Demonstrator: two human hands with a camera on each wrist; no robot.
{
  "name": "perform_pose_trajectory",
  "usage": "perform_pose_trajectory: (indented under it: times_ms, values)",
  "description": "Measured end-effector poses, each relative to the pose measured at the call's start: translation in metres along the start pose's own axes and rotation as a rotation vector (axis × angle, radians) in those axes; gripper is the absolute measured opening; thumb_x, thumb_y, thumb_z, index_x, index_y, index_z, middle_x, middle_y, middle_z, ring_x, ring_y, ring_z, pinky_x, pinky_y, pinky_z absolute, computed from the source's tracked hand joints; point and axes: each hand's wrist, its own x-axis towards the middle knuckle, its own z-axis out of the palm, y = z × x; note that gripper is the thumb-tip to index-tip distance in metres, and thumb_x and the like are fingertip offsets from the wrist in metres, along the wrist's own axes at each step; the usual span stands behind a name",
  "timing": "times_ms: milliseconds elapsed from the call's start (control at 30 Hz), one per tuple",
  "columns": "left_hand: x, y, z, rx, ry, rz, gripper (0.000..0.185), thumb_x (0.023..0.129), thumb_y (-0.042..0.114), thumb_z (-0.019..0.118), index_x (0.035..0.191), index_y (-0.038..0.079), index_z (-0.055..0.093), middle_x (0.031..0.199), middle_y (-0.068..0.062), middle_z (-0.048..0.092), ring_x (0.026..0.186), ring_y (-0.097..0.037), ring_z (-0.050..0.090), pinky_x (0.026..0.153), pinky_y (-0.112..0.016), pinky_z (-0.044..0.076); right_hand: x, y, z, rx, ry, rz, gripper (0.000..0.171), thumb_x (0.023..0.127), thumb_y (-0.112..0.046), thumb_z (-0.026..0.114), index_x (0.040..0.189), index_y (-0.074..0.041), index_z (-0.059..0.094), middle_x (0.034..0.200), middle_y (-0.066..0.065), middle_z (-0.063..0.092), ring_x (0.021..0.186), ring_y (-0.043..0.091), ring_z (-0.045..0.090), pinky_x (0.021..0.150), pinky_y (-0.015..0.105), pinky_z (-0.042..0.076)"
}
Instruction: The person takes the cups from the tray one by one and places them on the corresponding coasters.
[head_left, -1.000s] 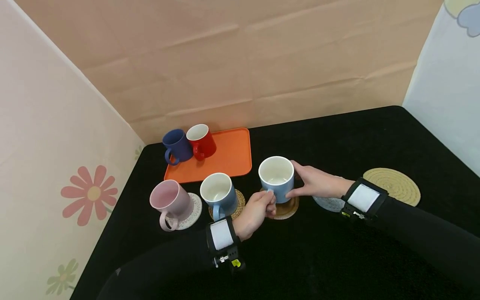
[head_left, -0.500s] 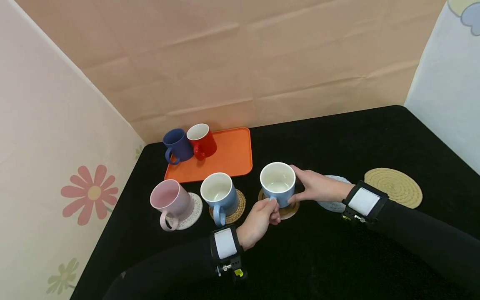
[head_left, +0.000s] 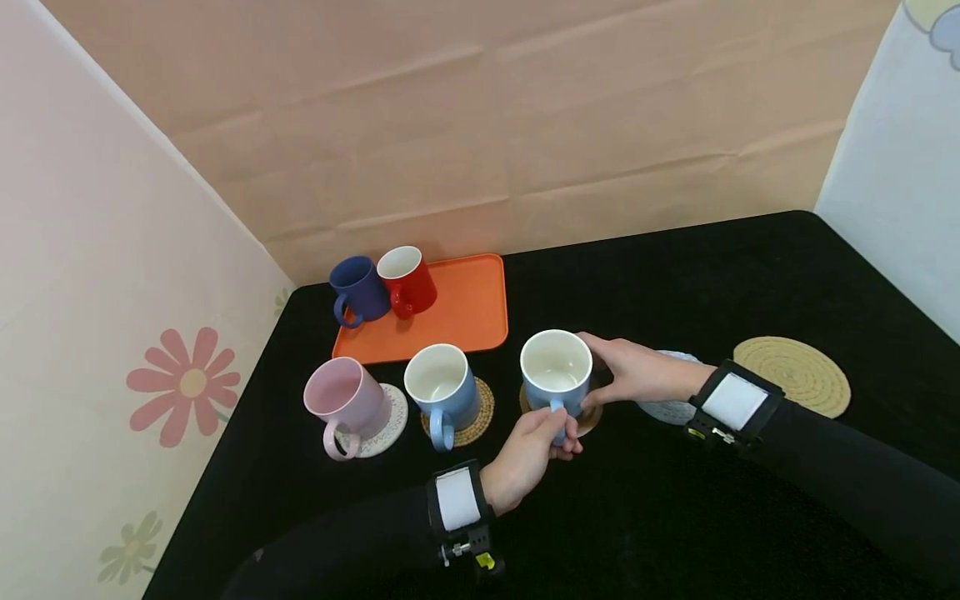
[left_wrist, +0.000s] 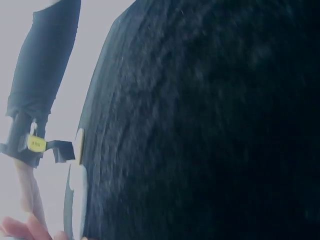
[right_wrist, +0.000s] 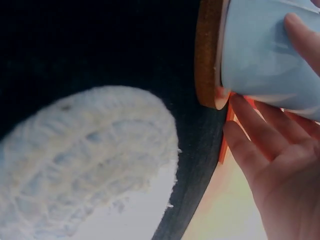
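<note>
A light blue mug (head_left: 542, 392) with a white inside stands upright on a round brown wooden coaster (head_left: 590, 419). My left hand (head_left: 525, 460) pinches its handle, which points toward me. My right hand (head_left: 636, 372) holds the mug's right side, thumb in front and fingers reaching behind. In the right wrist view, the mug (right_wrist: 265, 55) sits on the wooden coaster (right_wrist: 207, 55), with the thumb on its wall and the fingers beside it. The left wrist view mostly shows dark tabletop; the mug is barely visible there, if at all.
Left of it, another light blue mug (head_left: 453, 408) stands on a woven coaster (head_left: 483, 415), and a pink mug (head_left: 360, 412) on a white coaster (head_left: 395, 421). An orange tray (head_left: 472, 304) holds red (head_left: 416, 292) and dark blue (head_left: 367, 296) mugs. Pale grey (head_left: 663, 412) and straw (head_left: 791, 375) coasters lie right.
The light blue mug has lowered onto the wooden coaster, and its handle has turned from front-left to face me. My left hand has swung right and nearer with the handle.
</note>
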Motion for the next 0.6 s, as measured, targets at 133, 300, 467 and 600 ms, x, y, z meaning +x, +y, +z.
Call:
perform_pose_trajectory:
  times_ms: [133, 300, 467, 600]
  values:
    - [-0.0001, -0.0013, 0.0054, -0.043, -0.019, -0.005, 0.03, 0.105, 0.018, 0.031, 0.084, 0.007, 0.049, 0.08, 0.001, 0.048, 0.082, -0.01, 0.053, 0.082, -0.026, 0.045, -0.001, -0.0005, -0.0003, -0.011, -0.014, -0.018, 0.075, 0.081, -0.02, 0.079, 0.14, -0.004, 0.037, 0.135, 0.016, 0.053, 0.123, 0.034, 0.052, 0.099, 0.052, 0.042]
    - [0.0017, -0.0038, 0.0085, -0.077, -0.01, -0.018, 0.03, 0.106, 0.017, 0.029, 0.082, 0.013, 0.046, 0.077, 0.001, 0.047, 0.079, -0.01, 0.052, 0.078, -0.025, 0.043, -0.0041, -0.0025, -0.0009, -0.037, -0.004, -0.002, 0.076, 0.08, -0.022, 0.08, 0.14, -0.003, 0.037, 0.135, 0.017, 0.052, 0.122, 0.035, 0.052, 0.098, 0.053, 0.042]
    - [0.0023, -0.0051, 0.0087, -0.089, -0.013, -0.018, 0.029, 0.105, 0.018, 0.029, 0.082, 0.013, 0.046, 0.077, 0.001, 0.046, 0.079, -0.01, 0.051, 0.078, -0.024, 0.042, -0.0047, -0.0036, -0.0012, -0.043, 0.001, -0.008, 0.077, 0.079, -0.021, 0.08, 0.14, -0.003, 0.037, 0.135, 0.017, 0.052, 0.123, 0.035, 0.052, 0.098, 0.053, 0.042]
    - [0.0034, -0.0056, 0.0103, -0.098, -0.01, -0.015, 0.029, 0.105, 0.017, 0.029, 0.081, 0.013, 0.045, 0.076, 0.001, 0.046, 0.079, -0.01, 0.051, 0.077, -0.024, 0.042, -0.0055, -0.0026, -0.0012, -0.055, 0.009, -0.02, 0.076, 0.079, -0.021, 0.081, 0.14, -0.003, 0.038, 0.134, 0.016, 0.053, 0.121, 0.034, 0.053, 0.098, 0.052, 0.043]
